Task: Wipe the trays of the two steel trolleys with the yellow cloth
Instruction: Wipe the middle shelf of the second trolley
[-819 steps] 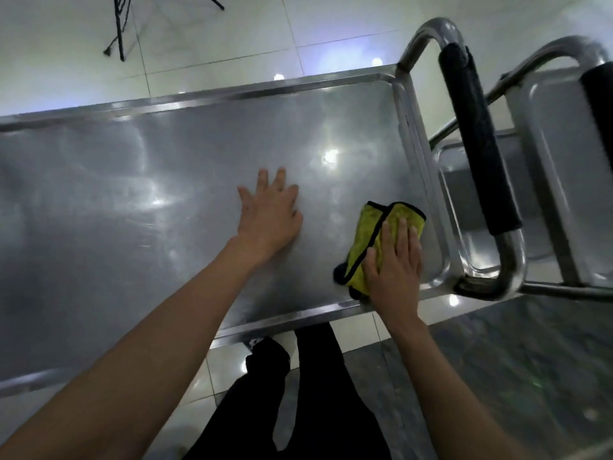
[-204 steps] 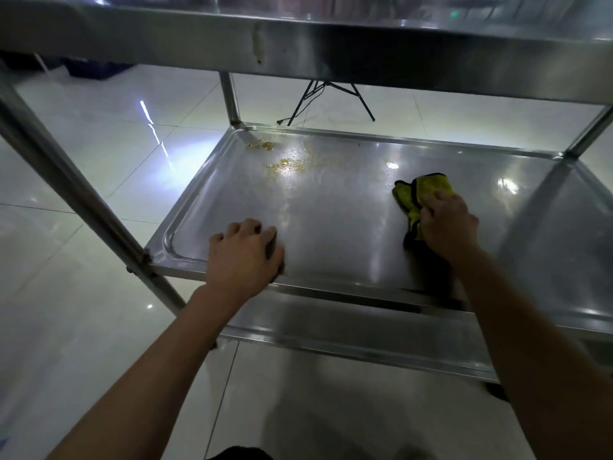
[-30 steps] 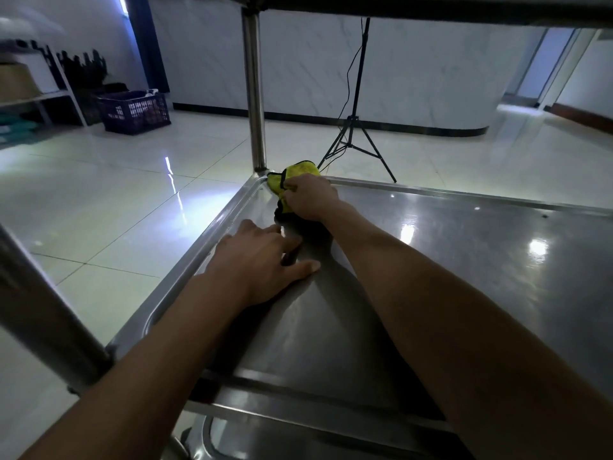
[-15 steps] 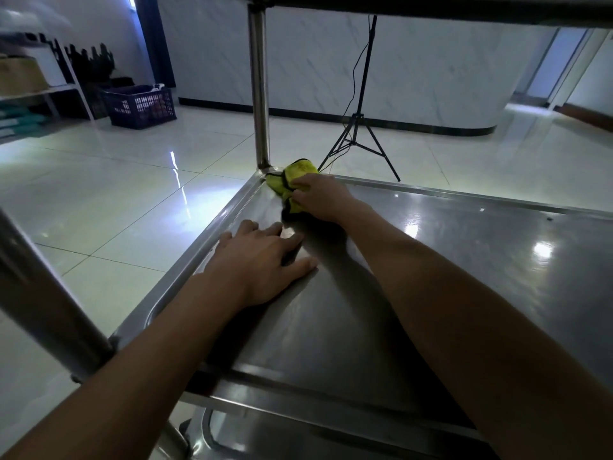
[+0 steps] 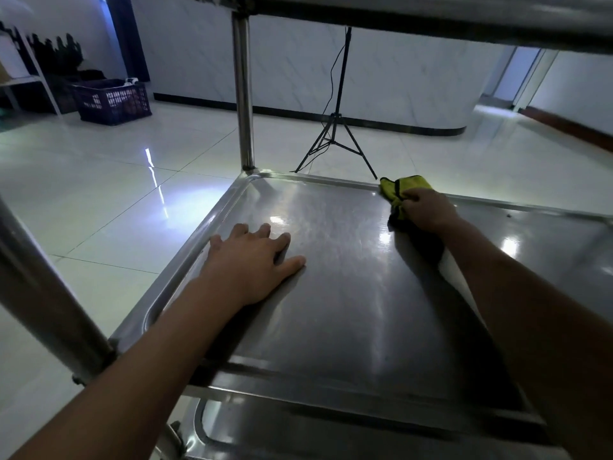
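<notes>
I look in under the top shelf at the middle steel tray (image 5: 348, 293) of a trolley. The yellow cloth (image 5: 399, 190), edged in black, lies bunched against the tray's far rim. My right hand (image 5: 428, 210) grips it there, fingers curled over it, and covers its near part. My left hand (image 5: 255, 260) rests flat on the tray near its left rim, fingers spread. A lower tray (image 5: 298, 436) shows beneath the near edge.
The top shelf's edge (image 5: 431, 18) runs overhead. Steel posts stand at the far left corner (image 5: 243, 94) and near left (image 5: 43, 293). On the tiled floor beyond stand a black tripod (image 5: 335, 137) and a dark blue crate (image 5: 111, 101).
My right hand has swept the cloth to the right along the tray's far rim, away from the far left corner. My left hand has stayed flat in place.
</notes>
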